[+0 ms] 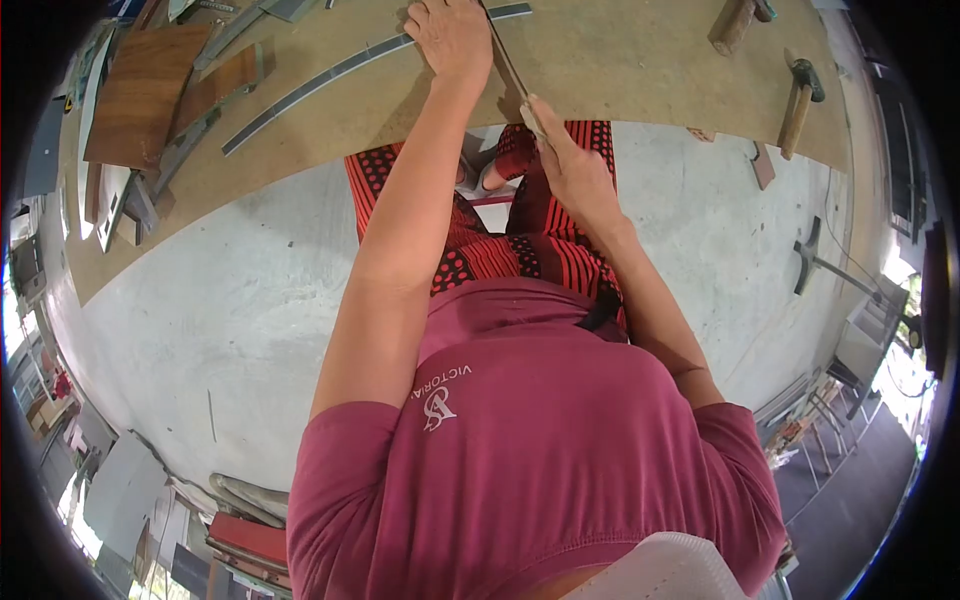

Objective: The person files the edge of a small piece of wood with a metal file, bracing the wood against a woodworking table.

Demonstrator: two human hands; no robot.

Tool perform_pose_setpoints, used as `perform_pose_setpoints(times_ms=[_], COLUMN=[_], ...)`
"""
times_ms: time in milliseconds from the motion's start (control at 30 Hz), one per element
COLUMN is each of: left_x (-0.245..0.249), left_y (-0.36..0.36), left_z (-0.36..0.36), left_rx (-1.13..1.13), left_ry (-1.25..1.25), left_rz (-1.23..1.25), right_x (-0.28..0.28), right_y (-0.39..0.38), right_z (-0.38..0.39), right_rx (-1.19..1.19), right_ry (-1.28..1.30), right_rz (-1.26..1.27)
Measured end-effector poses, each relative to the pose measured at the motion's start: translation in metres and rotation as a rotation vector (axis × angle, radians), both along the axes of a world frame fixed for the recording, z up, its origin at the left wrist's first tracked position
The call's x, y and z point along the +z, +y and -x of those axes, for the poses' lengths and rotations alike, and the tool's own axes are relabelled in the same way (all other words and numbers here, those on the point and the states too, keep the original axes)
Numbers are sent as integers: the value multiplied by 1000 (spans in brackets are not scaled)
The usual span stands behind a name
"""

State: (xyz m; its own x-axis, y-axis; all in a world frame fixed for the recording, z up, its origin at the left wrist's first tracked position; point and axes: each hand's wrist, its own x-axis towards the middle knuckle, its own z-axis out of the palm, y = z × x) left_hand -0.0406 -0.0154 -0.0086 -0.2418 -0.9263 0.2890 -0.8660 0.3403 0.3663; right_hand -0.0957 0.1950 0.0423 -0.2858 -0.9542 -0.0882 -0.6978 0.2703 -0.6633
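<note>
A long, narrow grey strip (330,76) lies slantwise across the brown board tabletop (620,70). My left hand (450,38) rests on it near its far end, fingers spread and pressing down. In my right hand (578,180), fingers are wrapped round the pale handle of what looks like a handsaw (510,68). Its long thin blade is seen edge-on, runs away from me and crosses the strip just right of my left hand. The blade's far tip is cut off by the top of the view, and its teeth do not show.
Brown wood-look panels (150,95) and grey offcuts are piled on the left. At the right lie a hammer (800,105) and another wooden-handled tool (738,25). A T-shaped metal stand (812,256) stands on the pale floor (260,290).
</note>
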Motion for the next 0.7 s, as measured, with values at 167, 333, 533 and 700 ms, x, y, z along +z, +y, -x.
perform_pose_setpoints(times_ms=[167, 333, 533, 700], left_x=[9, -7, 10, 2], left_y=[1, -5, 0, -3], left_z=[1, 4, 0, 2], left_rx=[-11, 26, -28, 1], left_ry=[-47, -27, -102, -80], left_rz=[-69, -9, -89, -34], right_x=[-6, -2, -2, 3], right_y=[-23, 10, -23, -4], right_z=[4, -1, 6, 2], right_rx=[-13, -18, -31, -20], right_ry=[20, 22, -28, -13], right_rz=[78, -12, -12, -49])
